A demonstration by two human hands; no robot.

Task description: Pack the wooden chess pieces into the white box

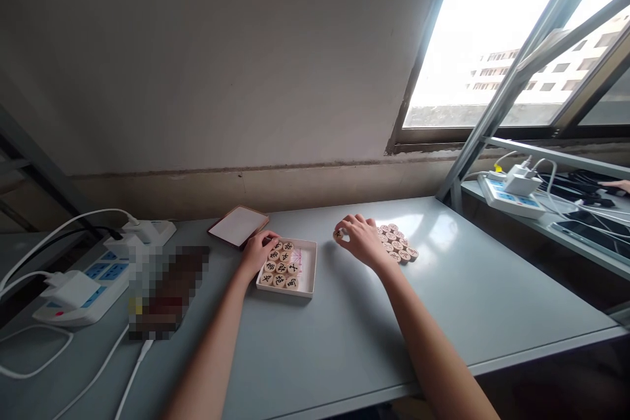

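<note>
The fingers of the right hand point(364, 241) are closed in a pinch on one round wooden piece point(337, 235), held near the centre of the frame, to the right of an open box. The left hand point(256, 254) rests at the upper left corner of that shallow white box point(308, 269), its fingers touching the rim; whether they grip it cannot be told. Inside, flat round pieces point(281, 268) marked with dark characters lie in rows on the left, and pink lines show on the bare floor at the right.

Just right of the right hand, a cluster of loose pieces point(399, 245) lies on the grey tabletop point(354, 341), partly hidden by the hand and wrist. Beyond the left hand, a tray-like lid point(239, 226) lies with its pale inside up. Toward the left of the frame are a pixelated dark object point(170, 292) and a white power strip point(108, 270) with plugs and cables. Another power strip point(497, 191) sits at the right, below a bright window point(453, 79) in the upper right.
</note>
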